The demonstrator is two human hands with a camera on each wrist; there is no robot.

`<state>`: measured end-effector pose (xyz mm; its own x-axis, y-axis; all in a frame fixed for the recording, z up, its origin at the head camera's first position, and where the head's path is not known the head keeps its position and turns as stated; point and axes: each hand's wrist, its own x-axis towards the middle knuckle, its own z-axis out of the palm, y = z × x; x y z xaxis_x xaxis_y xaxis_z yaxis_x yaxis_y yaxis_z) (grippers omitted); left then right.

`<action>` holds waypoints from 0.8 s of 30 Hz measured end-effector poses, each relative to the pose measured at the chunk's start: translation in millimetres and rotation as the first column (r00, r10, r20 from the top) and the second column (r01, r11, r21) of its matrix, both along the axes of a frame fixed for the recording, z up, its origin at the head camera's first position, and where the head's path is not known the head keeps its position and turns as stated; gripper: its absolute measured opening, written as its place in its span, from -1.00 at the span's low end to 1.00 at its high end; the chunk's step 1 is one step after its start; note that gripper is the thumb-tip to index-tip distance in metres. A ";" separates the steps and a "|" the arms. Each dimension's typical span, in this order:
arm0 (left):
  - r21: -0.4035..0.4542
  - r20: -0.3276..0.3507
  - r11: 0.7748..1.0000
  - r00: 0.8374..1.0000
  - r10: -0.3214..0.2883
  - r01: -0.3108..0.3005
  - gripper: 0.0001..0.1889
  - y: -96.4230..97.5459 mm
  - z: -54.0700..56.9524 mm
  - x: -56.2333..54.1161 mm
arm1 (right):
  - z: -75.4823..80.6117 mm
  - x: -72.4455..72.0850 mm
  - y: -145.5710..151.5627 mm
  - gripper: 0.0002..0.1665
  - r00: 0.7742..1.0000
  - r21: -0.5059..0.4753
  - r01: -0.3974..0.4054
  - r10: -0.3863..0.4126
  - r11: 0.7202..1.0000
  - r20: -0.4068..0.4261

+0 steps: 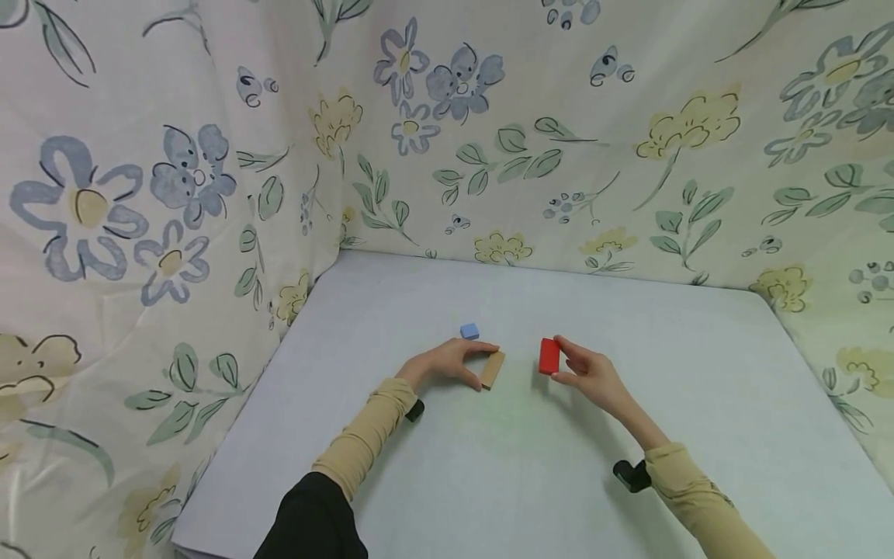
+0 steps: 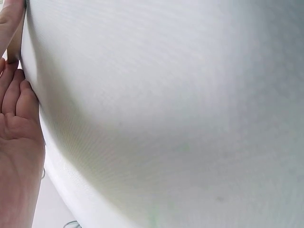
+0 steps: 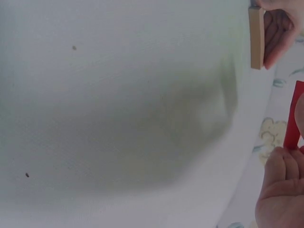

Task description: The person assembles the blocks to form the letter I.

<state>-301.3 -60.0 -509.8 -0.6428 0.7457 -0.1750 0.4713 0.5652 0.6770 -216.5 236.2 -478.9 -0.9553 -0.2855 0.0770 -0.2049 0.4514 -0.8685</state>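
Observation:
My left hand (image 1: 447, 363) pinches a flat tan wooden block (image 1: 493, 370) between thumb and fingers, low over the white table. In the right wrist view that wooden block (image 3: 257, 38) shows its long narrow side. To the right, my right hand (image 1: 592, 377) holds a red rectangular block (image 1: 549, 356) between thumb and fingertips, its shadow falling on the table below. The red block (image 3: 293, 116) is partly cut off at the edge of the right wrist view. Just behind the left hand lies a small blue block (image 1: 469, 331).
The white table (image 1: 517, 481) spreads beneath both hands. Floral fabric (image 1: 531, 186) hangs behind it and along its left and right sides. A dark wrist camera (image 1: 632, 475) sits at the right sleeve, and another dark camera (image 1: 415, 411) at the left.

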 end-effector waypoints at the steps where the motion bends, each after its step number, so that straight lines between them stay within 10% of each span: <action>1: 0.000 -0.001 1.000 1.000 0.001 -0.001 -0.15 0.0 0.0 0.2 | 0.9 0.4 -0.6 -0.16 1.000 -0.007 -0.001 0.001 1.000 0.001; 24: 0.006 0.017 1.000 1.000 0.022 -0.022 -0.14 1.5 3.7 2.2 | 11.0 9.6 -12.2 -0.14 0.999 -0.075 -0.029 0.027 0.997 -0.031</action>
<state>-299.0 -58.5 -506.1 -0.6564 0.7323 -0.1812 0.4470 0.5710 0.6886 -206.9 224.1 -467.9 -0.9441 -0.3041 0.1274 -0.2425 0.3785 -0.8933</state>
